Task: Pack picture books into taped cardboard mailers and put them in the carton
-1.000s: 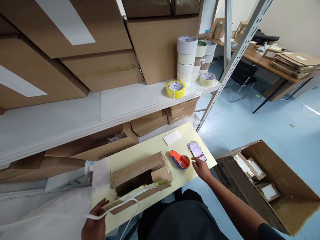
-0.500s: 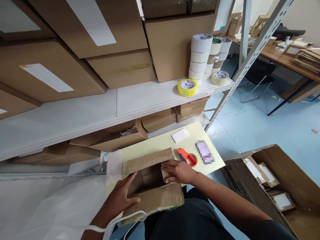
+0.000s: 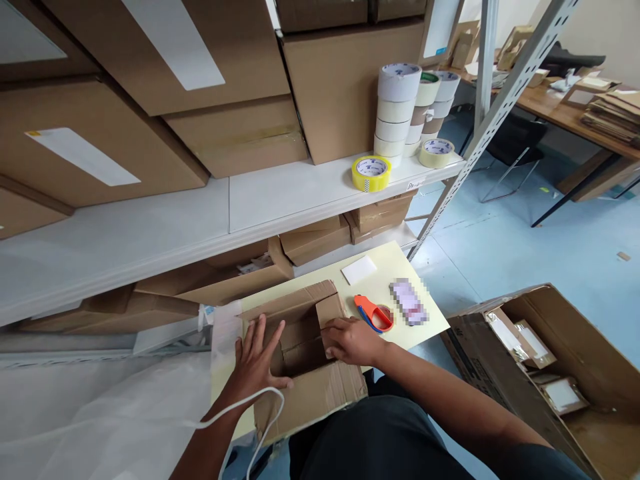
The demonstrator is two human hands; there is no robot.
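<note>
An open cardboard box [image 3: 305,333] sits on the pale yellow table board [image 3: 420,313], its long flaps folded outward and its inside bare. My left hand [image 3: 257,360] lies at the box's left end with fingers spread, touching the cardboard there. At the opposite end, my right hand [image 3: 353,340] has its fingers curled over the short end flap. A white cord [image 3: 250,398] crosses over my left wrist. Just beyond my right hand lies an orange and blue tape dispenser [image 3: 373,315]. A blurred phone [image 3: 409,301] and a white card [image 3: 359,269] lie near it.
A grey shelf [image 3: 280,200] with large cartons [image 3: 350,93] runs behind the table. It also carries stacked tape rolls [image 3: 397,110] and a yellow tape roll [image 3: 371,173]. On the right stands a big open carton [image 3: 590,347] holding small labelled boxes [image 3: 561,395].
The box's far flap has swung outward and the short right flap now stands out from the opening. My left hand's fingers have moved up and spread wider; my right hand's fingers have curled.
</note>
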